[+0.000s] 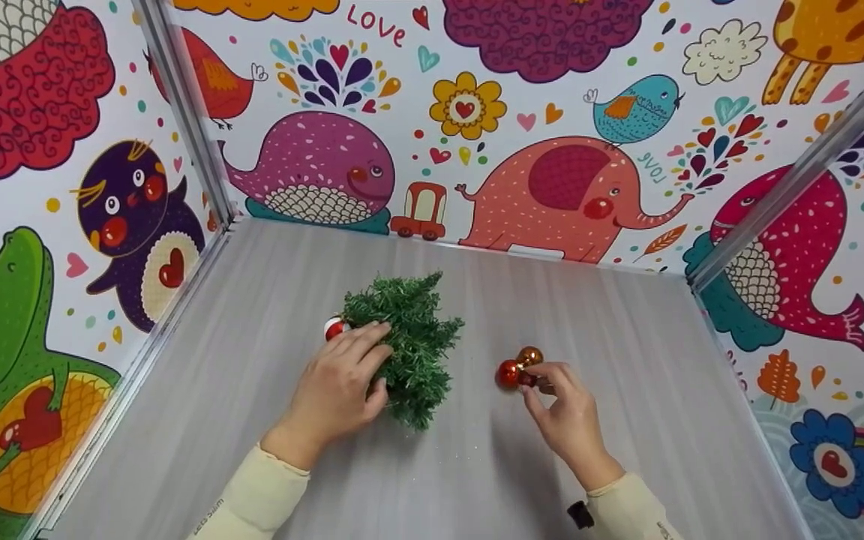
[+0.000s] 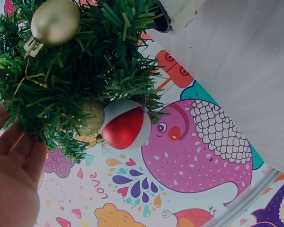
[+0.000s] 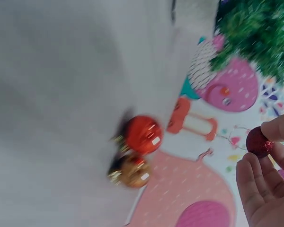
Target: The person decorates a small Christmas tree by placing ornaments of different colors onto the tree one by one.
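A small green artificial Christmas tree [image 1: 402, 337] stands left of the table's middle. My left hand [image 1: 338, 386] touches its near left side, fingertips among the branches. Hanging on the tree are a red-and-white ball [image 2: 125, 125], a pale gold ball [image 2: 56, 21] and a glittery gold ball [image 2: 91, 118], partly covered by needles. Between thumb and fingers, my right hand [image 1: 568, 416] pinches a small dark red bauble [image 3: 259, 142] with a thin thread loop, raised above the table. Beyond that hand, a shiny red ball [image 1: 508, 374] and a gold ball [image 1: 530, 356] lie side by side on the tabletop.
The grey wood-look table [image 1: 252, 300] is bordered at the back and sides by printed cartoon panels [image 1: 432, 150]. Metal posts [image 1: 190, 112] mark the rear corners. Part of the tree's base [image 2: 163, 19] shows in the left wrist view.
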### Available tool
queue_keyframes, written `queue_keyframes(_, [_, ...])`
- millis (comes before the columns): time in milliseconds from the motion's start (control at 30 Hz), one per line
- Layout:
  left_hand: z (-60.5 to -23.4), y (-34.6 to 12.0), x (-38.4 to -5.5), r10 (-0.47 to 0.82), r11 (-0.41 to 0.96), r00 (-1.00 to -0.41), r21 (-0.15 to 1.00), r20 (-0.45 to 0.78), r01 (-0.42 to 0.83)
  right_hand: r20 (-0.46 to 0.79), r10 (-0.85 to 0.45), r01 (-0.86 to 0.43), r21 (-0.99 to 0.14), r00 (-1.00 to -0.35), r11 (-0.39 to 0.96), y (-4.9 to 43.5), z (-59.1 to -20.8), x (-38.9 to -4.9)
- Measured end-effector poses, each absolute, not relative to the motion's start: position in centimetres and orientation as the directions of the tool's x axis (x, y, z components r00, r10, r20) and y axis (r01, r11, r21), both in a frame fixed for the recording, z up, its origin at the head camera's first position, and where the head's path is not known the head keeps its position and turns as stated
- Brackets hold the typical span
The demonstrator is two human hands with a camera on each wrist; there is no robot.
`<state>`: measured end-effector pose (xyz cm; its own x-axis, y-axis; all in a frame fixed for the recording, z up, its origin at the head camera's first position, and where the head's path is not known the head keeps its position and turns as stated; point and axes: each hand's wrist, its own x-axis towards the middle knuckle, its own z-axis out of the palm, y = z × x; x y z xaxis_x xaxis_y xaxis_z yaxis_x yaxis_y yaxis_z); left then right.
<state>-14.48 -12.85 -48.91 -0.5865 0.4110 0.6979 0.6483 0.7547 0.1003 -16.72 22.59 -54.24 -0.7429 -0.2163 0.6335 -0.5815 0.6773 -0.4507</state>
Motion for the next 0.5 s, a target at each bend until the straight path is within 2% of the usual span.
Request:
queue_keyframes(267, [-48.7, -12.7, -14.4, 0.416, 0.754, -0.586, 0.097, 0.696, 0.650, 0.674, -0.322, -0.712, -0.442, -0.665, 0.546, 19.2, -52.4, -15.3])
queue_keyframes(500, [-48.6, -12.4, -14.4, 0.418, 0.761, -0.582, 0.080, 0.697, 0.643, 0.676, -0.368, -0.752, -0.444, -0.638, 0.487, 16.7, -51.3, -14.3])
